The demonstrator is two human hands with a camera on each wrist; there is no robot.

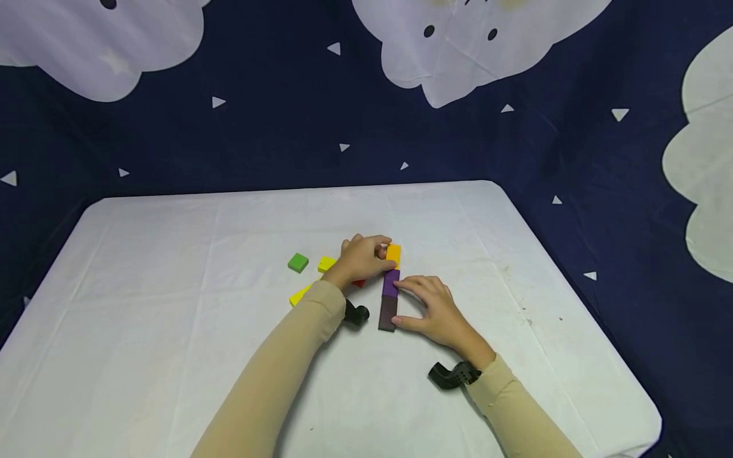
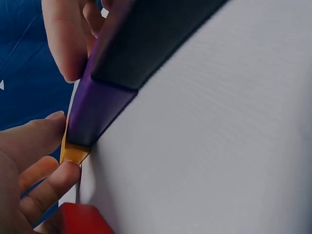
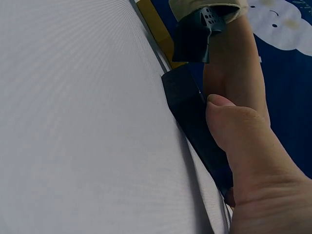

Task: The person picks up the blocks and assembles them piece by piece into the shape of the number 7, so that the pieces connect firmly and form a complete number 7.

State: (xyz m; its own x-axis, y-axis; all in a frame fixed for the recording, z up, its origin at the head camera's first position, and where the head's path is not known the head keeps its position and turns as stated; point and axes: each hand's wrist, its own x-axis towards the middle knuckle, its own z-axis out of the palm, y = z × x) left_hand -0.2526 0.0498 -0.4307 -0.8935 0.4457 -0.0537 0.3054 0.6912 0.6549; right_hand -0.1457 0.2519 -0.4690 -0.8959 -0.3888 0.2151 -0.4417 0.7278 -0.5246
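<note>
Three blocks form an end-to-end row on the table: an orange-yellow block [image 1: 394, 254] at the far end, a purple block [image 1: 390, 284] in the middle, and a dark brown block [image 1: 387, 313] nearest. My left hand [image 1: 362, 259] pinches the orange-yellow block between thumb and finger. From the right side, my right hand [image 1: 438, 315] touches the row, a finger at the purple block and the thumb [image 3: 229, 117] against the dark block. Its fingers are spread. A red block [image 2: 85, 218] lies close to my left hand, partly hidden under it in the head view.
Left of the row lie a green block [image 1: 298, 263], a small yellow block [image 1: 326, 264] and a longer yellow block [image 1: 300, 294], partly behind the left sleeve. A white cloth covers the table [image 1: 172, 356]. A dark blue curtain [image 1: 275, 127] with clouds hangs behind it.
</note>
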